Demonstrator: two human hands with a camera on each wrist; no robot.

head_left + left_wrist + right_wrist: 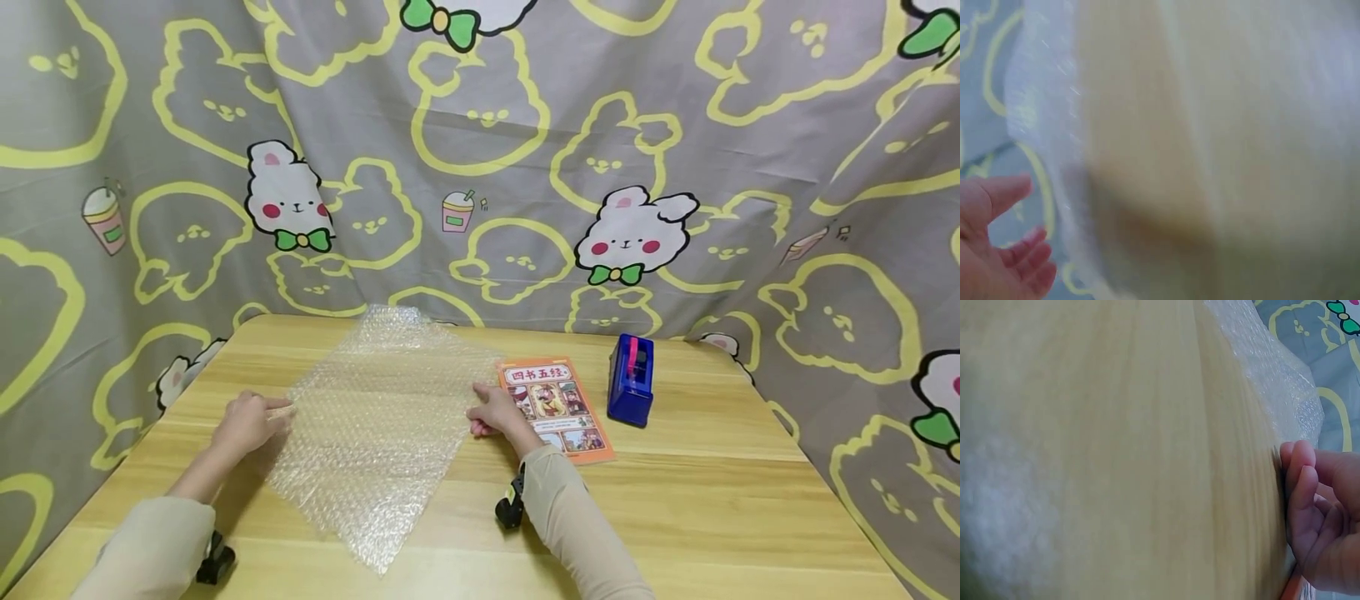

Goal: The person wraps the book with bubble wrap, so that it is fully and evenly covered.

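Note:
A sheet of clear bubble wrap (375, 417) lies spread on the table, one corner pointing toward me. My left hand (251, 425) is at its left edge, fingertips close to the plastic. In the left wrist view, the left hand (1007, 244) has its thumb apart from the loosely bent fingers, with nothing between them. My right hand (498, 414) is beside the wrap's right edge, partly over an orange book (573, 446). The right wrist view has the right hand (1329, 519) with bent fingers, fingertips right at the edge of the bubble wrap (1285, 394).
A blue tape dispenser (630, 400) with a pink-red part stands right of the book. The wooden table (712, 508) reaches back to a grey cartoon-print curtain (510, 275). A black device (510, 504) is strapped at the right wrist, another (216, 560) at the left.

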